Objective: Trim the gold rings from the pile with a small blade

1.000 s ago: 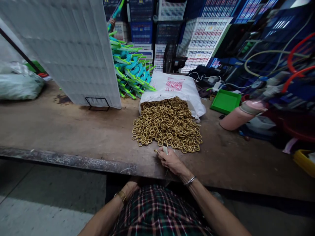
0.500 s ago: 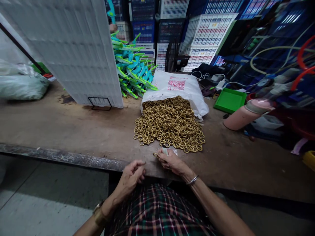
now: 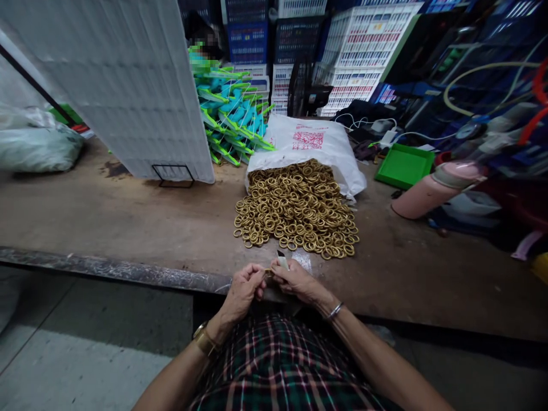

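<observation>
My left hand (image 3: 245,290) is closed in a pinch at one gold ring (image 3: 268,273), held between both hands over the table's front edge. My right hand (image 3: 299,281) grips the other side of that ring. A flat pale piece with a slanted black tip, like a cutter blade (image 3: 282,261), also sticks up from the right hand's fingers. Just beyond the hands lies a heap of gold rings (image 3: 295,211), spilling out of a white printed sack (image 3: 334,149) on its side. The fingers partly hide the held ring.
A tall white panel (image 3: 141,85) stands on a black wire stand at left. Behind are green and turquoise plastic pieces (image 3: 235,114), a black fan (image 3: 302,91) and stacked crates (image 3: 355,51). A green tray (image 3: 405,165) and pink bottle (image 3: 432,191) stand at right.
My left hand has moved right and up from beside the table edge and now meets the ring in my right hand. The view has shifted slightly.
</observation>
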Motion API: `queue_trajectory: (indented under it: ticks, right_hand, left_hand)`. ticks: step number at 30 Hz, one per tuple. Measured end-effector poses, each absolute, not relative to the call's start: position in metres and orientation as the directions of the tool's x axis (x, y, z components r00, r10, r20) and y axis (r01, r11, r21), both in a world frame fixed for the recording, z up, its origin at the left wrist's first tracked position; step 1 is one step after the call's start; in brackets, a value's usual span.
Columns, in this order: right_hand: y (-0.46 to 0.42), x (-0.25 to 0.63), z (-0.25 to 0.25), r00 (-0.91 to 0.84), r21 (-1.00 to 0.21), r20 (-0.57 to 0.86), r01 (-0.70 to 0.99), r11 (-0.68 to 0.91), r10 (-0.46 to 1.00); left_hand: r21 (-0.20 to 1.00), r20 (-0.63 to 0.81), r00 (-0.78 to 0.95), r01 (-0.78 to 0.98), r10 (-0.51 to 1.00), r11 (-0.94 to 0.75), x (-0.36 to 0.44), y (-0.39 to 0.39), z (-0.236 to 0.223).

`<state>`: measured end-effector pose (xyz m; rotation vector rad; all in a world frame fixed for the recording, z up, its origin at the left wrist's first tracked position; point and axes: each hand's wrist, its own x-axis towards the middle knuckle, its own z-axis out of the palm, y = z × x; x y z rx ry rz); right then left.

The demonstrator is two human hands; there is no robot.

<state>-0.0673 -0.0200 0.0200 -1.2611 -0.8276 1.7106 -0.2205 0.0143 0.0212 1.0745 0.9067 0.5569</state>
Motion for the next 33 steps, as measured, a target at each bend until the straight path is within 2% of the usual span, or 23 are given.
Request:
queue_trajectory:
  ticks: [4, 7, 12, 17, 23, 27, 31, 33]
  right_hand:
    - [-0.017, -0.071, 0.014, -0.041, -0.907, -0.417, -0.039, -0.419, 0.908]
    - [-0.016, -0.072, 0.014, 0.017, -0.924, -0.372, 0.085, -0.372, 0.928]
    - [-0.014, -0.073, 0.019, 0.069, -0.95, -0.266, 0.148, -0.274, 0.961]
    - [-0.013, -0.075, 0.02, 0.074, -0.951, -0.259, 0.156, -0.268, 0.963]
    - [-0.011, -0.076, 0.019, 0.075, -0.956, -0.211, 0.192, -0.222, 0.975]
    - [-0.013, -0.076, 0.014, 0.125, -0.898, -0.089, 0.419, -0.134, 0.988]
    - [-0.019, -0.078, 0.01, -0.053, -0.79, -0.044, 0.613, -0.003, 0.998]
    - [-0.021, -0.078, 0.009, -0.078, -0.732, -0.054, 0.681, 0.014, 0.995]
  left_hand:
    - [0.929, -0.347, 0.542, 0.084, 0.765, 0.362, -0.222, 0.013, 0.02]
    - [0.926, -0.34, 0.567, 0.062, 0.751, 0.372, -0.222, 0.012, 0.019]
    - [0.9, -0.365, 0.62, 0.045, 0.695, 0.433, -0.22, 0.012, 0.019]
    - [0.879, -0.397, 0.622, 0.046, 0.675, 0.474, -0.221, 0.013, 0.015]
    - [0.827, -0.353, 0.645, -0.123, 0.678, 0.548, -0.223, 0.011, 0.014]
    - [0.806, -0.355, 0.613, -0.182, 0.706, 0.564, -0.222, 0.01, 0.018]
    - [0.842, -0.326, 0.57, -0.188, 0.754, 0.506, -0.222, 0.011, 0.018]
    - [0.861, -0.313, 0.565, -0.171, 0.763, 0.479, -0.223, 0.012, 0.016]
